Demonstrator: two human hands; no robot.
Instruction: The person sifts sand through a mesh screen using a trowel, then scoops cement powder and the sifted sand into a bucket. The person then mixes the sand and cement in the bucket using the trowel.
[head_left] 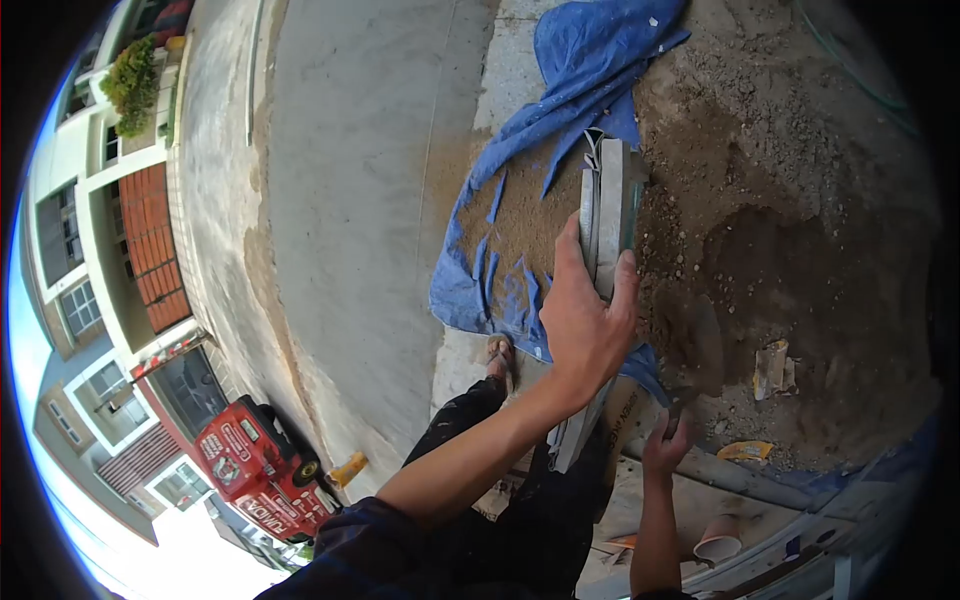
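Observation:
My left hand (588, 320) is wrapped round a long, narrow bundle of grey, flat-sided pieces (612, 200), which runs from above the blue tarp down towards my legs. Its lower end shows beyond my wrist. My right hand (668, 447) is closed on the handle of a trowel (703, 345), whose dusty blade lies over the brown soil (770, 265). The crumpled blue tarp (590, 50) lies beneath and beside the bundle, with loose sand (525, 205) on it.
Smooth grey concrete (350, 150) stretches to the left. Torn paper scraps (772, 370) and a yellow wrapper (745, 451) lie on the soil. A bucket (718, 540) stands near my right forearm. A red vehicle (265, 470) and houses (150, 250) are farther left. My foot (499, 350) is beside the tarp.

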